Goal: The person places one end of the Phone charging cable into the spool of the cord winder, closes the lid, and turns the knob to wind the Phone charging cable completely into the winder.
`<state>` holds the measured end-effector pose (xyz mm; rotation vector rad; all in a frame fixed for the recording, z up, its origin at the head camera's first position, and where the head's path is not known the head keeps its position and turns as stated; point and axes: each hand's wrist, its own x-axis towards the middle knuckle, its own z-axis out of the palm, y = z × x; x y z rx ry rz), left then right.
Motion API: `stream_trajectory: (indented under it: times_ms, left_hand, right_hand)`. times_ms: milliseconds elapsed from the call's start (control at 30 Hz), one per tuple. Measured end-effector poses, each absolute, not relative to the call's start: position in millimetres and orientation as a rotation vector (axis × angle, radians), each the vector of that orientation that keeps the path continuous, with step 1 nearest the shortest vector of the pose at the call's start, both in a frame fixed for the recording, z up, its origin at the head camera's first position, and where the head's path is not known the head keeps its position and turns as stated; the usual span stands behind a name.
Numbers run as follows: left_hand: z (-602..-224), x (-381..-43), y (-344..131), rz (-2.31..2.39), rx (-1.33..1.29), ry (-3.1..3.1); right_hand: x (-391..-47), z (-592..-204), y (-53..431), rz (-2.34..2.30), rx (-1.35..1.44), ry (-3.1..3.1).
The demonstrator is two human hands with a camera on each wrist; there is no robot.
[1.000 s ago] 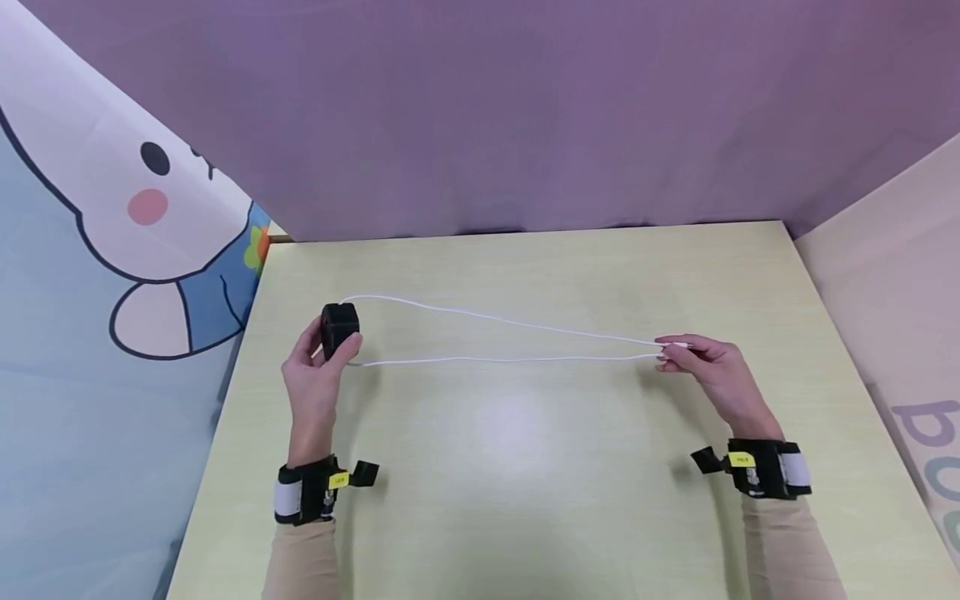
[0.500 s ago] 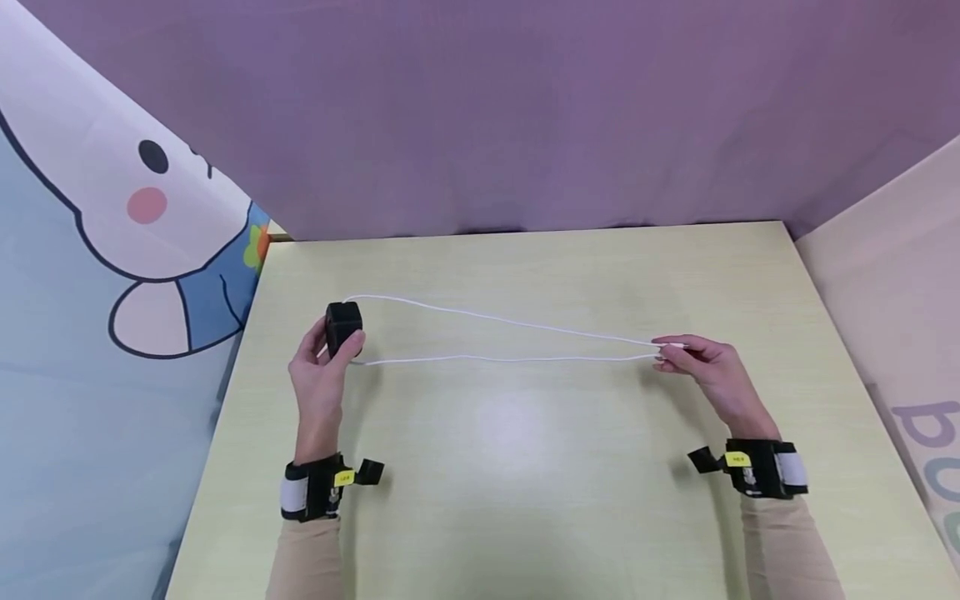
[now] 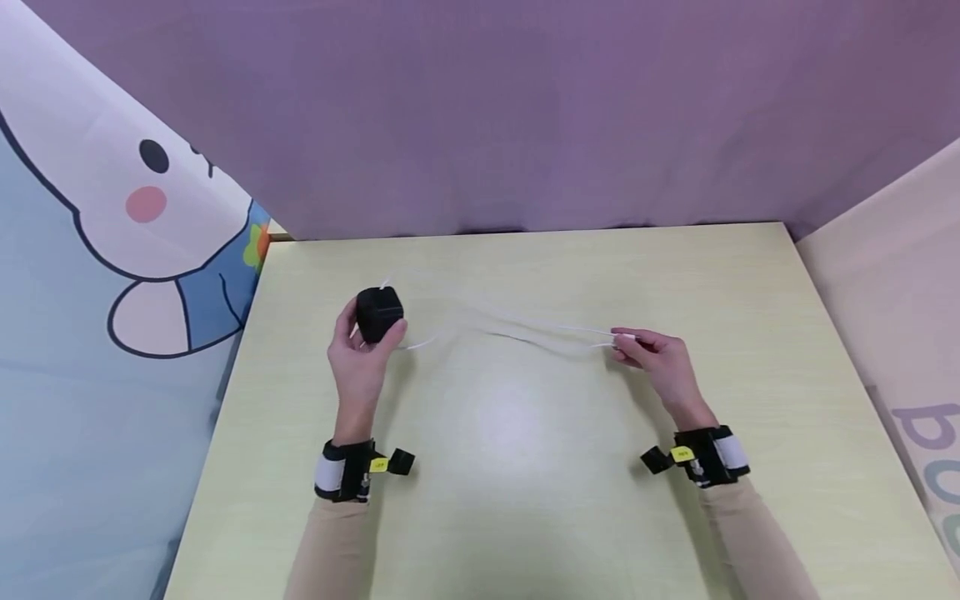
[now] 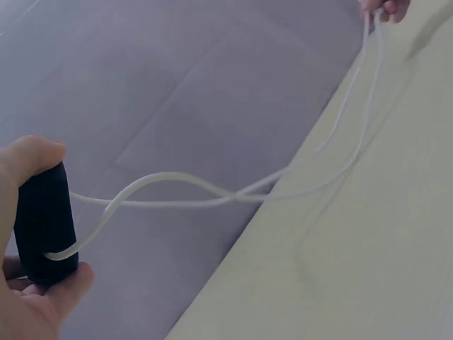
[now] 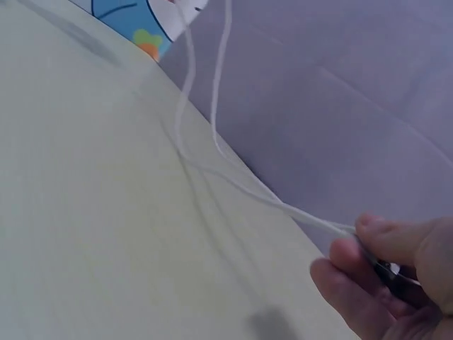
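Observation:
My left hand (image 3: pixel 360 362) grips a small black case (image 3: pixel 380 314) with rounded corners, thumb on one side and fingers on the other. A thin white cable (image 4: pixel 170 176) comes out of the case at two opposite sides. Its two strands run across to my right hand (image 3: pixel 660 367), which pinches both ends together between thumb and fingers. A dark piece (image 5: pixel 400 283) shows partly among the right fingers; the rest of it is covered. Between the hands the strands hang slack and curved above the table, crossing in the left wrist view. Part of the cable is blurred in the head view.
The pale wooden table (image 3: pixel 510 517) lies under both hands. Behind it hangs a purple cloth (image 3: pixel 525 117), with a blue cartoon-printed cloth (image 3: pixel 172 417) at the left and a pale lettered cloth (image 3: pixel 900 292) at the right. Each wrist wears a black camera strap (image 3: pixel 708 457).
Both hands have moved inward, closer together: the left hand with the case to the right, the right hand with the cable ends to the left. The cable has gone from nearly straight to slack.

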<state>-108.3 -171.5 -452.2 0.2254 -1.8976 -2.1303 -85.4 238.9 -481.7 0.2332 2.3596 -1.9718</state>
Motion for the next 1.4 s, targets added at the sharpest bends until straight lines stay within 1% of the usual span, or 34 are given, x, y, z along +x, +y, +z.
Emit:
stream_trajectory:
  times_ms: [200, 433, 667, 933, 1167, 1400]
  left_hand:
    - [-456.5, -109.0, -140.6, -1.968, -0.019, -1.955]
    - [-446.1, -95.1, -105.1, -1.724, -0.248, -2.083]
    - [-481.7, -92.9, -83.9, -1.496, -0.505, -2.229]
    - [-495.8, -81.6, -68.1, -1.32, -0.776, -2.405]
    - [-499.6, -76.3, -61.0, -1.207, -0.83, -2.493]
    - [-505.1, -75.5, -56.7, -1.031, -0.878, -2.547]
  right_hand:
    - [-93.6, -488.9, 211.9, -2.041, 0.271, 2.325]
    - [-100.6, -497.3, 186.1, -2.037, 0.346, 2.257]
    - [-102.2, -505.7, 162.1, -2.049, 0.309, 2.155]
    - [-104.5, -512.7, 144.2, -2.123, 0.215, 2.079]
    - [-103.2, -512.6, 140.2, -2.164, 0.21, 2.011]
    - [-102.3, -512.8, 142.2, -1.951, 0.202, 2.234]
